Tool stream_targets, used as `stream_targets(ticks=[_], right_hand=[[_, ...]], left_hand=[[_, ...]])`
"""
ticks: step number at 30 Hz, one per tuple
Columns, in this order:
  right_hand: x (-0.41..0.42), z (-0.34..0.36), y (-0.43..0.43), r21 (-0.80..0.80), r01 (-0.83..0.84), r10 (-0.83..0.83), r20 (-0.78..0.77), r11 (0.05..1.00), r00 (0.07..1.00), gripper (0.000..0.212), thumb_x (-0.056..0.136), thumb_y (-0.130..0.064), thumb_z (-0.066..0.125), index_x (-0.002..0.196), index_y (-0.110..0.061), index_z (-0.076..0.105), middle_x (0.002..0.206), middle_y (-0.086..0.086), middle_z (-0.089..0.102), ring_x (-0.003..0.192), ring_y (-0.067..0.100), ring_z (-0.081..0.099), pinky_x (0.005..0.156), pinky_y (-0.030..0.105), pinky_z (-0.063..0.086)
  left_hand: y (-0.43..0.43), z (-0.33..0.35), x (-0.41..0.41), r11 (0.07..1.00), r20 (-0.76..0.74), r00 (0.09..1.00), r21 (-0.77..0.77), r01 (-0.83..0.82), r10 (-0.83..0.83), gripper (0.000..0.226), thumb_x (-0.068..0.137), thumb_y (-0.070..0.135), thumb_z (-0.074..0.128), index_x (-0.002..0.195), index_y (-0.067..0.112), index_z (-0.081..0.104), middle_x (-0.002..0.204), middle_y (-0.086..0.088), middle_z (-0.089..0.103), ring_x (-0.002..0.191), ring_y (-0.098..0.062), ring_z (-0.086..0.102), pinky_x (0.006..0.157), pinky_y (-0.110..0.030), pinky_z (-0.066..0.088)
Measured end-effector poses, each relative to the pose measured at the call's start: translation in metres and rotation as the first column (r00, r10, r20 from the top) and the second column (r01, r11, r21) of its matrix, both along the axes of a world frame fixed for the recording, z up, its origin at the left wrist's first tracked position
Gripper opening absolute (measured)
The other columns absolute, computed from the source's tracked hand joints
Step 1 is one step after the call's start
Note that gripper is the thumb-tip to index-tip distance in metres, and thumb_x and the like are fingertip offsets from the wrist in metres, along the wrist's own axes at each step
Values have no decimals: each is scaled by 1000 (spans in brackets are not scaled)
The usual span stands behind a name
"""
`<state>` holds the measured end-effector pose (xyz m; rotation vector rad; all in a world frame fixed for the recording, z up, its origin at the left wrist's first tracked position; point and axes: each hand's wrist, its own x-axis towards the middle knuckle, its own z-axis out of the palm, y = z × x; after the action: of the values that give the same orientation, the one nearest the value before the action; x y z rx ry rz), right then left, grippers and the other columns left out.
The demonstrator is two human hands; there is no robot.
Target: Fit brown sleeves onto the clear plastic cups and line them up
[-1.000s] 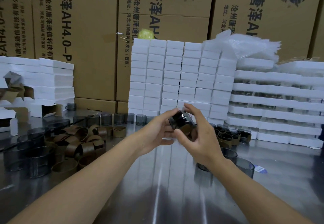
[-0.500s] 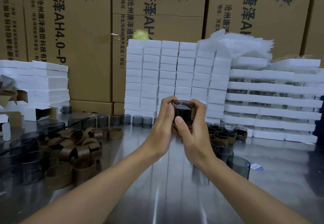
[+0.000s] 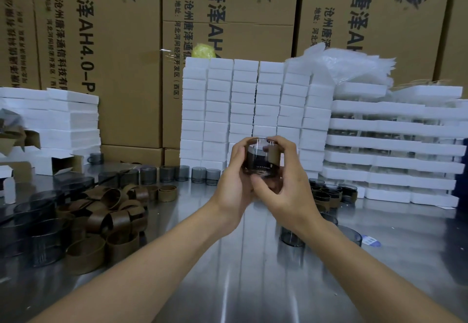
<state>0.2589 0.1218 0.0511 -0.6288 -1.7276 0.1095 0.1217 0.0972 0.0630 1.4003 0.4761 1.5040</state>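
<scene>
Crowding the steel table (image 3: 253, 284) are a heap of loose sleeves (image 3: 111, 211) lying at the left, a row of bare cups (image 3: 177, 173) standing along the back, and a cluster of sleeved cups (image 3: 329, 193) sitting at the right, with two more bare cups (image 3: 291, 236) partly hidden by the right forearm. Behind these, white boxes (image 3: 253, 110) and foam trays (image 3: 392, 145) are standing in stacks against tall cartons (image 3: 114, 57). The person is holding one cup (image 3: 260, 160) above the table's middle, in front of the white boxes, with the left hand (image 3: 234, 186) and the right hand (image 3: 283, 191) both curling round it and covering its sides and base. The cup is standing rim up, clear but dark-tinted, with fine ribs showing near its bottom. A brown sleeve (image 3: 274, 157) is wrapping its right side under the right fingers. The cartons are showing a round logo and "唐泽AH4.0-P" in large dark print, with smaller lines of Chinese running beside it.
</scene>
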Motion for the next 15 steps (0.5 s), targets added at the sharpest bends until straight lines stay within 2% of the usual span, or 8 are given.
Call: stream_targets(ticks=[2, 4, 5, 7, 9, 11, 13, 15], right_hand=[[4, 1, 5, 26, 85, -86, 35, 996, 996, 68, 81, -50, 73, 142, -51, 44, 126, -24, 59, 85, 9, 72, 73, 43, 62], [5, 0, 9, 71, 206, -213, 118, 976, 970, 72, 78, -57, 69, 145, -53, 43, 123, -29, 49, 77, 5, 65, 64, 33, 56], [4, 0, 10, 93, 255, -268, 169, 962, 949, 77, 76, -58, 66, 148, -54, 41, 122, -30, 44, 73, 3, 62, 61, 30, 53], [2, -3, 13, 122, 298, -319, 229, 947, 920, 87, 71, -56, 63, 154, -56, 35, 122, -27, 37, 69, -1, 58, 57, 28, 51], [0, -4, 14, 79, 271, -281, 205, 959, 938, 90, 71, -55, 64, 156, -55, 35, 124, -27, 38, 80, 0, 61, 60, 27, 54], [-3, -5, 15, 16, 199, -199, 137, 980, 970, 84, 72, -55, 69, 152, -52, 43, 126, -29, 43, 100, 1, 62, 71, 28, 58], [-5, -8, 14, -11, 149, -147, 104, 989, 984, 75, 73, -52, 70, 145, -49, 52, 126, -30, 46, 111, 1, 60, 82, 27, 57], [-6, -9, 12, -11, 160, -157, 112, 987, 981, 73, 72, -49, 67, 144, -47, 55, 124, -31, 45, 113, -1, 57, 87, 23, 53]], left_hand=[[1, 2, -1, 990, 5, 1000, -139, 7, -7, 55, 114, 56, 31, 149, 22, 57, 132, -16, 74, 105, -25, 74, 101, -47, 54], [3, 1, -4, 970, 24, 999, -241, -23, 30, 62, 110, 64, 37, 138, 19, 69, 130, -19, 75, 108, -26, 74, 113, -51, 50], [3, 0, -5, 965, 34, 999, -261, -25, 35, 64, 107, 67, 42, 132, 17, 74, 125, -18, 75, 109, -27, 74, 114, -51, 49], [5, -1, -7, 955, 73, 997, -295, 15, 7, 67, 102, 69, 54, 128, 12, 78, 120, -17, 73, 109, -27, 72, 107, -45, 53], [10, -2, -7, 918, 198, 979, -376, 127, -54, 70, 102, 69, 55, 124, 7, 78, 116, -16, 74, 101, -26, 75, 91, -39, 61], [15, -3, -8, 858, 329, 936, -438, 267, -123, 71, 104, 69, 50, 113, 6, 82, 111, -12, 77, 87, -22, 75, 75, -35, 64], [19, -4, -10, 830, 377, 913, -452, 327, -154, 71, 106, 66, 47, 103, 7, 86, 112, -11, 78, 83, -20, 72, 72, -35, 64], [20, -4, -13, 828, 384, 910, -453, 330, -153, 70, 104, 65, 50, 110, 4, 84, 115, -14, 76, 86, -23, 73, 75, -36, 65]])
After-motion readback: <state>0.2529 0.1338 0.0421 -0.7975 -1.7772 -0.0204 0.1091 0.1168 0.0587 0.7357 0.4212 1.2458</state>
